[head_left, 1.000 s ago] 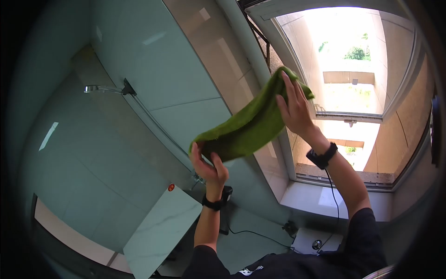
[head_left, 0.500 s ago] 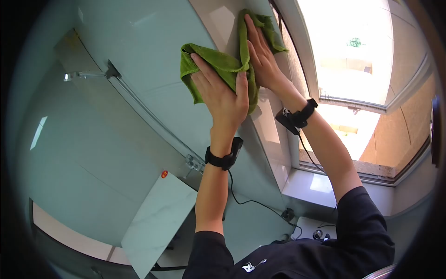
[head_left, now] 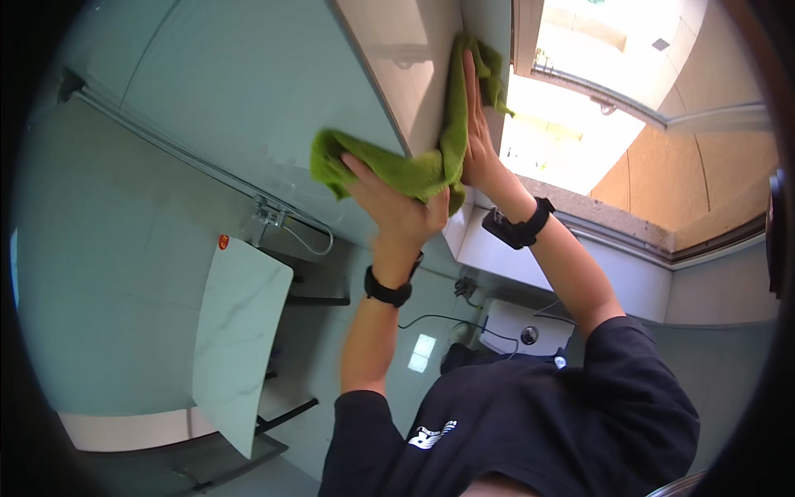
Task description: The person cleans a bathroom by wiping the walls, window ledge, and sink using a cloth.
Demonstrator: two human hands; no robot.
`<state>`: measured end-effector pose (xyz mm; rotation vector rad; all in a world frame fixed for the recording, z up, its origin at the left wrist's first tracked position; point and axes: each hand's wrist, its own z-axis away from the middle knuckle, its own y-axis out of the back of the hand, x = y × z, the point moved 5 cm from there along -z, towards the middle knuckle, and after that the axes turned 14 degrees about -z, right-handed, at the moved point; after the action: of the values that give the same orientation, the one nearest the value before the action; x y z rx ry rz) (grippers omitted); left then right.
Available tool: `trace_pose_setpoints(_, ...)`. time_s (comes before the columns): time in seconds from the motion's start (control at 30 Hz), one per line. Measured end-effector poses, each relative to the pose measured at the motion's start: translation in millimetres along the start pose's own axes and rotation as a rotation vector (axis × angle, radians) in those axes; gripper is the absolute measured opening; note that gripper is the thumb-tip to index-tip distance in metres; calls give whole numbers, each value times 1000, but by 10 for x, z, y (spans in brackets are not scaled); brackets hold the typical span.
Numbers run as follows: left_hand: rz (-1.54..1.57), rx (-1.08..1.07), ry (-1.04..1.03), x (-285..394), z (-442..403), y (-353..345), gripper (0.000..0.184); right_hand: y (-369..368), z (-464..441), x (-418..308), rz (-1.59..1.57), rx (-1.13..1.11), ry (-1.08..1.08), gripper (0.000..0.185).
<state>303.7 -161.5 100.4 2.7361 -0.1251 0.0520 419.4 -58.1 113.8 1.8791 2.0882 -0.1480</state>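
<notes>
A green cloth is stretched between both hands, bunched and folded, against the wall corner by the window. My left hand presses its left part onto the pale tiled wall, with the fingers partly sunk in the folds. My right hand holds the other part against the light window reveal, fingers long and close together, palm turned toward the surface. Part of each hand's grip is hidden by the cloth. Black straps with small boxes sit on both wrists.
An open window is at the upper right, above a white sill. A shower mixer with a rail is on the left wall. Below stand a marble-patterned tabletop and a white toilet tank. A black cable hangs near my body.
Both hands have slid the cloth down along the wall and reveal, toward the sill. The view has tilted, showing more of the tabletop and my shirt.
</notes>
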Motion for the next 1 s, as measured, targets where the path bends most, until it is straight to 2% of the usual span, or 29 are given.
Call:
trace_pose_setpoints(0.13,71,40,23,32,688,-206,109,-133,888,177,-27,-1,-173,62)
trace_pose_setpoints(0.2,9,-4,-31,50,1023,-329,103,-203,1326,232,-5,-14,-260,62)
trace_pose_setpoints(0.3,-151,-215,-202,-22,1685,-532,88,-263,2020,273,10,-93,-390,63)
trace_pose_setpoints(0.37,-114,-335,-268,-55,2190,-754,75,-344,2395,360,32,-117,-454,64)
trace_pose_setpoints(0.43,38,-459,-100,-67,2567,-897,71,-385,2857,378,76,-155,-561,65)
trace_pose_setpoints(0.53,116,-540,113,82,2817,-871,69,-397,3388,376,-183,-55,-1020,68)
trace_pose_setpoints(0.63,83,-685,210,200,3202,-765,69,-398,3713,240,-74,-204,-1158,71)
trace_pose_setpoints(0.67,66,-749,224,186,3360,-746,69,-394,3742,253,-74,-203,-1170,71)
trace_pose_setpoints(0.73,61,-759,91,224,3526,-602,69,-374,3754,214,-79,-202,-1197,73)
trace_pose_setpoints(0.77,62,-759,23,256,3593,-538,70,-343,3740,163,-11,-304,-1179,72)
trace_pose_setpoints(0.83,143,-884,62,247,3798,-430,71,-206,3582,24,139,-509,-1134,69)
trace_pose_setpoints(0.87,188,-945,79,264,3891,-377,71,-181,3564,-18,193,-574,-1017,64)
trace_pose_setpoints(0.9,172,-838,50,314,3789,-246,71,-161,3581,-59,253,-634,-899,59)
trace_pose_setpoints(0.97,251,-960,96,332,3856,-163,69,-21,3575,-157,349,-678,-723,45)
trace_pose_setpoints(1.0,219,-829,19,390,3724,-68,67,39,3559,-223,382,-667,-673,35)
